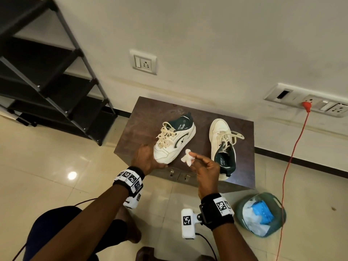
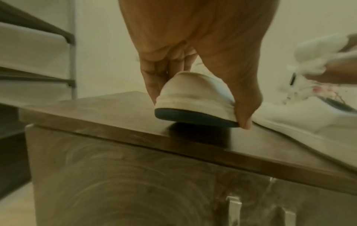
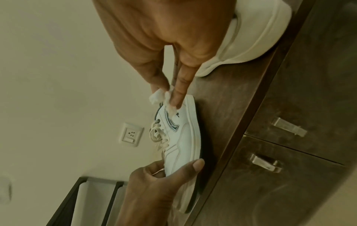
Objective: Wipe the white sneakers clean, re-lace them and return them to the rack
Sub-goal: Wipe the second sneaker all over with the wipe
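Observation:
Two white sneakers with dark green lining stand on a small brown cabinet (image 1: 143, 117). My left hand (image 1: 146, 159) grips the toe of the left sneaker (image 1: 174, 141), thumb on one side and fingers on the other; the left wrist view shows that toe (image 2: 191, 94) tipped slightly off the top. My right hand (image 1: 202, 164) pinches a crumpled white wipe (image 1: 187, 157) just beside this sneaker's side; in the right wrist view the wipe (image 3: 160, 97) touches the shoe (image 3: 181, 137) near its green stripe. The other sneaker (image 1: 223, 146) lies to the right, laces loose.
A black shoe rack (image 1: 47, 72) stands against the wall at the left. A green bin (image 1: 261, 213) with white and blue rubbish sits on the tiled floor at the right. An orange cable (image 1: 293, 153) hangs from a wall socket. The cabinet front has metal handles (image 3: 266, 162).

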`<action>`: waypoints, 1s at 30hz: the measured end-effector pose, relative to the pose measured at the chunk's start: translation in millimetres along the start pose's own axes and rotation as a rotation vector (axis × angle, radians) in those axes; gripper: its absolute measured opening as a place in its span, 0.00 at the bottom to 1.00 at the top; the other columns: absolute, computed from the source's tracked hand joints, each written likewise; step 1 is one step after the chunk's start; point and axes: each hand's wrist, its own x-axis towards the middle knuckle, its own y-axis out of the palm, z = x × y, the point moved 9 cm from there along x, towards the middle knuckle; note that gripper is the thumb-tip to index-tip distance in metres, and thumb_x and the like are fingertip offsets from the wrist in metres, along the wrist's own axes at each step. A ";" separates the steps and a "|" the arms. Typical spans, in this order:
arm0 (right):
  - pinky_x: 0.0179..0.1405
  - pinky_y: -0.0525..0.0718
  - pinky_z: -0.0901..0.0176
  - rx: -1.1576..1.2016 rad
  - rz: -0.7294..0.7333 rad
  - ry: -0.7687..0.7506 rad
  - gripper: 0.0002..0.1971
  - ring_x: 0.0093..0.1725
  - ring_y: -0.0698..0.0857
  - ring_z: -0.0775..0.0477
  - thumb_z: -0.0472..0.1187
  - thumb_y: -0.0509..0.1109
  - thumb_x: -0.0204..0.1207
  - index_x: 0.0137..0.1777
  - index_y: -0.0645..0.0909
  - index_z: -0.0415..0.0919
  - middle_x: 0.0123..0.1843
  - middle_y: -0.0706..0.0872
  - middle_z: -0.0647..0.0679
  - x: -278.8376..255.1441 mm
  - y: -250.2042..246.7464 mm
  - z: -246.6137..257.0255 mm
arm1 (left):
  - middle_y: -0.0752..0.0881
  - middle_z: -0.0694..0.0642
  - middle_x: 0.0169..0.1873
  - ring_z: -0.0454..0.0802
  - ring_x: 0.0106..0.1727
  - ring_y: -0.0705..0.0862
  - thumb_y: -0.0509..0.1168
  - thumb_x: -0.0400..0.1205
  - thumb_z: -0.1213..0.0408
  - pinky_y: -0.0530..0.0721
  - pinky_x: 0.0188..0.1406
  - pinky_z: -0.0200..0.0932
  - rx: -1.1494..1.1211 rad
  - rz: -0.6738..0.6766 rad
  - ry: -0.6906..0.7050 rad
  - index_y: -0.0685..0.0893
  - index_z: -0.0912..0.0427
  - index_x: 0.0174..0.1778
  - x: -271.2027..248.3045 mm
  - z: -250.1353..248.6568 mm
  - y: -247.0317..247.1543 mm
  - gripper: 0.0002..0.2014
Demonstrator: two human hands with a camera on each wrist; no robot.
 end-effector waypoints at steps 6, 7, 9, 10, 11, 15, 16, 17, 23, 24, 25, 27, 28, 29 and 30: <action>0.50 0.91 0.53 -0.398 0.122 -0.379 0.09 0.50 0.91 0.50 0.29 0.80 0.73 0.47 0.94 0.43 0.50 0.90 0.46 -11.8 45.8 38.5 | 0.92 0.42 0.45 0.39 0.45 0.88 0.85 0.57 0.42 0.87 0.44 0.43 -0.246 0.064 0.019 0.89 0.52 0.54 -31.4 27.5 6.8 0.32; 0.49 0.91 0.55 -0.452 0.146 -0.413 0.08 0.50 0.90 0.52 0.29 0.80 0.73 0.47 0.93 0.42 0.51 0.89 0.47 -12.6 56.0 37.3 | 0.91 0.42 0.46 0.40 0.46 0.87 0.85 0.58 0.43 0.86 0.45 0.43 -0.237 0.066 0.036 0.89 0.52 0.55 -33.4 25.9 5.3 0.32; 0.49 0.91 0.57 -0.570 0.204 -0.462 0.08 0.52 0.89 0.54 0.27 0.78 0.74 0.48 0.93 0.39 0.52 0.88 0.47 -13.1 76.9 29.8 | 0.91 0.42 0.47 0.40 0.46 0.86 0.85 0.59 0.47 0.84 0.44 0.40 -0.253 0.074 0.051 0.88 0.52 0.57 -32.6 24.9 5.3 0.31; 0.50 0.90 0.57 -0.631 0.228 -0.503 0.08 0.52 0.88 0.55 0.27 0.76 0.75 0.49 0.92 0.38 0.52 0.88 0.47 -13.9 85.9 27.2 | 0.90 0.41 0.44 0.40 0.44 0.86 0.84 0.58 0.47 0.84 0.42 0.39 -0.270 0.072 0.040 0.88 0.51 0.55 -31.7 24.8 4.6 0.29; 0.51 0.88 0.58 -0.694 0.247 -0.555 0.09 0.52 0.87 0.55 0.26 0.75 0.75 0.50 0.92 0.38 0.52 0.89 0.47 -15.5 95.1 25.5 | 0.90 0.42 0.41 0.41 0.42 0.86 0.82 0.58 0.46 0.84 0.41 0.41 -0.279 0.067 0.017 0.88 0.50 0.52 -31.2 26.0 2.1 0.27; 0.50 0.84 0.57 -0.984 0.250 -0.721 0.14 0.50 0.86 0.47 0.31 0.77 0.74 0.58 0.90 0.41 0.50 0.91 0.46 -24.9 113.4 23.5 | 0.92 0.46 0.47 0.47 0.46 0.88 0.82 0.58 0.39 0.79 0.42 0.38 -0.217 0.032 0.060 0.87 0.48 0.55 -35.4 20.0 -3.0 0.31; 0.47 0.84 0.56 -1.037 0.254 -0.744 0.14 0.49 0.86 0.45 0.31 0.78 0.72 0.57 0.91 0.41 0.49 0.91 0.46 -26.4 116.4 23.0 | 0.91 0.46 0.52 0.47 0.49 0.88 0.83 0.58 0.37 0.79 0.45 0.38 -0.214 0.023 0.092 0.86 0.48 0.60 -35.3 16.5 -4.2 0.37; 0.44 0.85 0.56 -1.084 0.276 -0.767 0.13 0.47 0.87 0.43 0.30 0.79 0.70 0.54 0.91 0.41 0.47 0.92 0.45 -28.2 119.6 22.2 | 0.91 0.46 0.55 0.47 0.52 0.88 0.84 0.56 0.35 0.81 0.48 0.39 -0.222 0.034 0.102 0.85 0.48 0.63 -34.4 15.5 -2.6 0.40; 0.34 0.85 0.53 -1.282 0.307 -0.892 0.11 0.42 0.87 0.39 0.25 0.79 0.66 0.47 0.91 0.35 0.45 0.89 0.42 9.6 126.0 44.7 | 0.92 0.46 0.50 0.48 0.49 0.89 0.78 0.52 0.25 0.87 0.50 0.48 -0.152 0.123 0.076 0.86 0.49 0.59 -22.0 22.2 8.0 0.44; 0.36 0.85 0.53 -1.250 0.233 -0.880 0.09 0.43 0.88 0.39 0.26 0.78 0.68 0.47 0.91 0.35 0.45 0.90 0.41 23.0 121.7 54.5 | 0.92 0.47 0.50 0.50 0.49 0.88 0.78 0.53 0.26 0.86 0.50 0.48 -0.130 0.125 0.073 0.86 0.50 0.59 -22.0 22.6 6.9 0.44; 0.39 0.85 0.52 -1.208 0.154 -0.853 0.07 0.43 0.88 0.39 0.28 0.77 0.71 0.48 0.91 0.35 0.45 0.90 0.41 33.6 117.9 63.1 | 0.91 0.49 0.51 0.51 0.49 0.87 0.80 0.55 0.27 0.85 0.49 0.47 -0.106 0.132 0.067 0.85 0.52 0.58 -21.8 22.0 5.1 0.42; 0.44 0.83 0.53 -1.169 0.098 -0.796 0.06 0.44 0.89 0.39 0.33 0.78 0.74 0.50 0.90 0.37 0.46 0.91 0.42 37.7 118.8 64.1 | 0.90 0.51 0.52 0.53 0.51 0.87 0.82 0.59 0.32 0.84 0.50 0.45 -0.064 0.142 0.063 0.85 0.54 0.58 -21.7 20.2 5.6 0.39; 0.44 0.83 0.53 -1.192 0.140 -0.791 0.06 0.44 0.89 0.40 0.33 0.78 0.74 0.50 0.90 0.39 0.45 0.91 0.43 30.5 124.4 56.1 | 0.91 0.52 0.53 0.54 0.51 0.87 0.82 0.60 0.34 0.84 0.51 0.45 -0.051 0.155 0.073 0.85 0.54 0.58 -22.4 16.8 5.9 0.37; 0.43 0.83 0.53 -1.223 0.218 -0.810 0.06 0.43 0.89 0.40 0.33 0.78 0.73 0.49 0.90 0.39 0.44 0.91 0.43 18.3 131.6 46.4 | 0.91 0.54 0.53 0.55 0.52 0.88 0.83 0.62 0.37 0.85 0.52 0.46 -0.038 0.171 0.084 0.86 0.55 0.58 -22.8 12.0 4.1 0.35; 0.41 0.83 0.52 -1.252 0.300 -0.846 0.06 0.42 0.88 0.40 0.32 0.78 0.72 0.48 0.90 0.40 0.43 0.90 0.43 4.2 137.2 37.4 | 0.92 0.55 0.52 0.56 0.52 0.88 0.83 0.64 0.38 0.86 0.52 0.47 -0.024 0.184 0.089 0.86 0.55 0.56 -22.2 9.9 2.9 0.32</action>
